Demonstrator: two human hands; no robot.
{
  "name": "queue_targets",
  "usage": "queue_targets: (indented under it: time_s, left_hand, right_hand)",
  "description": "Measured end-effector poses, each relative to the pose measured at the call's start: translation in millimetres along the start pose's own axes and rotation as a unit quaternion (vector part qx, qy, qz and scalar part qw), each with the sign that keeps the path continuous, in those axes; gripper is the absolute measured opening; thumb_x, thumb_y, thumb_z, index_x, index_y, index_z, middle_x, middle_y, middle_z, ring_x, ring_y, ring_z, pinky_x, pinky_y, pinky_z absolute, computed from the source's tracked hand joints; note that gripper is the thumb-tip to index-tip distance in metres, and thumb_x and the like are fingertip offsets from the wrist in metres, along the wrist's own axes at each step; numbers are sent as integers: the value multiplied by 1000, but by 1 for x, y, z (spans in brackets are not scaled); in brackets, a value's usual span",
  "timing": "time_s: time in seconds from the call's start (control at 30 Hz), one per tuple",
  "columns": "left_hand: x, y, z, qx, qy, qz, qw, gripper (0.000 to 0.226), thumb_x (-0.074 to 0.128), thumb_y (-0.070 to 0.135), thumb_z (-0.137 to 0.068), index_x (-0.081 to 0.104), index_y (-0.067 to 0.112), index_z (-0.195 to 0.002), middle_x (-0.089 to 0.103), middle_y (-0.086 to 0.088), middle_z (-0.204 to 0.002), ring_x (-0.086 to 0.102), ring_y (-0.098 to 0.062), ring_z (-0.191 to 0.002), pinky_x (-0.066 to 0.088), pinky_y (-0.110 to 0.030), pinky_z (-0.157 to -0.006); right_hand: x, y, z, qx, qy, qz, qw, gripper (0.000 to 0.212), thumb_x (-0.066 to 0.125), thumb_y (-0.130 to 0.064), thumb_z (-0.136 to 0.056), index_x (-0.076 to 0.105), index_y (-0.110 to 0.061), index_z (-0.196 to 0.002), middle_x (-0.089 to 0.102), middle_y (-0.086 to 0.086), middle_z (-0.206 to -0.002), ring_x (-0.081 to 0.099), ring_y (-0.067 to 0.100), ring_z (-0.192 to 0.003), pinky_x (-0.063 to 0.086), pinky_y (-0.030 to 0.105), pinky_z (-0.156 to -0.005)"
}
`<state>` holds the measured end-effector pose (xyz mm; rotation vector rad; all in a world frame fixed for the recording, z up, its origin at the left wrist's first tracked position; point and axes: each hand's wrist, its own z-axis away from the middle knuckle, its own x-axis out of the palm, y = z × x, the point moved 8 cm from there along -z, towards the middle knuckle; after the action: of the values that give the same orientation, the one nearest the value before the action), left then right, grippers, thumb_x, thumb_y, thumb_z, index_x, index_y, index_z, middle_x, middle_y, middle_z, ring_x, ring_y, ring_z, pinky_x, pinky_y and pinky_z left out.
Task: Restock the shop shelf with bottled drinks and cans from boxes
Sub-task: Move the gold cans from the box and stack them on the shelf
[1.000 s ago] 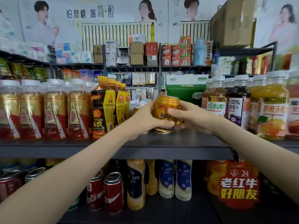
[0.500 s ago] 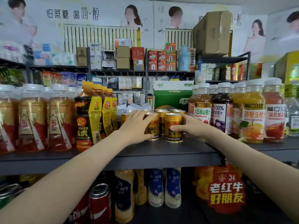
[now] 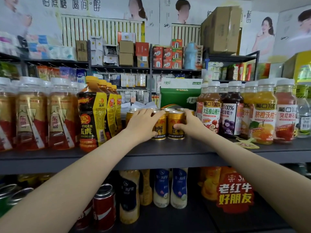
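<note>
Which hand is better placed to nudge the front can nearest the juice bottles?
Likely the right hand: its thumb touches that right front can; the left hand lies over the left front can.

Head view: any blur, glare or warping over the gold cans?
Head view: the gold cans are sharp, labels readable; no strong glare, light soft and even; wide-angle bending leans the juice bottles at the right; tissue packs at upper left are smeared.
</note>
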<state>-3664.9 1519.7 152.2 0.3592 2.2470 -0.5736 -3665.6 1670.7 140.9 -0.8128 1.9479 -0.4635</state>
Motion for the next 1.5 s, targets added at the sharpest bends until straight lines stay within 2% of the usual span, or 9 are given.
queue_targets:
  time_s: [0.13, 0.3, 0.53, 0.67, 0.8, 0.93, 1.1, 1.3, 1.5]
  left_hand:
    - [-1, -2, -1, -18, 4, 8, 1000, 81, 67, 41, -84, 19, 30, -148, 45, -10, -137, 38, -28, -129, 33, -38, -105]
    - [1, 0, -4, -20, 11, 2, 1000, 80, 69, 41, -83, 21, 31, -147, 46, -11, -134, 41, -28, -125, 35, -39, -101]
    - [1, 3, 8, -34, 19, 14, 999, 75, 63, 37, -87, 21, 27, -148, 37, -11, -144, 30, -30, -135, 19, -43, -112]
    - [-24, 4, 43, -86, 41, 89, 992, 65, 59, 37, -89, 31, 22, -145, 40, -10, -144, 33, -30, -134, 24, -43, -110]
    - [-52, 11, 119, -125, 96, 154, 975, 50, 57, 26, -90, 45, 13, -136, 51, -12, -132, 44, -31, -122, 36, -42, -100]
    - [-56, 16, 228, -184, 112, 164, 963, 42, 58, 20, -90, 52, 8, -129, 56, -13, -123, 52, -31, -113, 44, -42, -92]
    - [-27, 0, 388, -341, -26, 135, 930, 47, 54, 21, -93, 43, 12, -138, 52, -9, -127, 51, -25, -113, 45, -33, -82]
    - [-26, -33, 579, -515, -144, 76, 842, 54, 52, 23, -94, 34, 13, -144, 45, -10, -135, 47, -28, -121, 41, -29, -84]
    - [-46, -75, 746, -639, -185, 48, 746, 56, 53, 28, -92, 34, 14, -143, 47, -12, -133, 50, -32, -117, 45, -38, -90]
  right_hand:
    - [3, -3, 4, -17, 35, -9, 999, 66, 64, -15, -90, 30, -22, -146, 54, 9, -130, 51, 15, -102, 41, 24, -85]
    - [5, -2, 2, -27, 32, 39, 998, 62, 65, -21, -89, 35, -18, -143, 52, 9, -133, 52, 21, -114, 41, 27, -90]
    - [8, -14, 17, -29, 55, 147, 987, 74, 58, -25, -94, 15, -15, -152, 12, 14, -158, 18, 29, -145, 22, 37, -114]
    - [6, -51, 60, -104, 120, 119, 980, 53, 54, -16, -94, 34, -5, -142, 38, 13, -145, 42, 27, -129, 32, 26, -102]
    - [29, -96, 131, -231, 150, 56, 960, 40, 53, -11, -94, 46, -4, -133, 51, 10, -131, 46, 21, -123, 31, 18, -98]
    - [95, -115, 205, -274, 72, -12, 959, 37, 53, -12, -94, 49, -4, -130, 54, 10, -127, 49, 21, -120, 34, 18, -95]
    - [217, -136, 283, -285, -112, -59, 950, 37, 50, -16, -97, 47, -7, -132, 51, 7, -129, 47, 20, -121, 39, 25, -96]
    - [364, -202, 386, -316, -310, -45, 896, 44, 46, -22, -100, 37, -12, -142, 43, 4, -139, 41, 20, -128, 40, 28, -95]
    - [490, -271, 473, -381, -417, -20, 825, 50, 45, -31, -100, 32, -15, -145, 40, 5, -139, 39, 23, -128, 42, 34, -97]
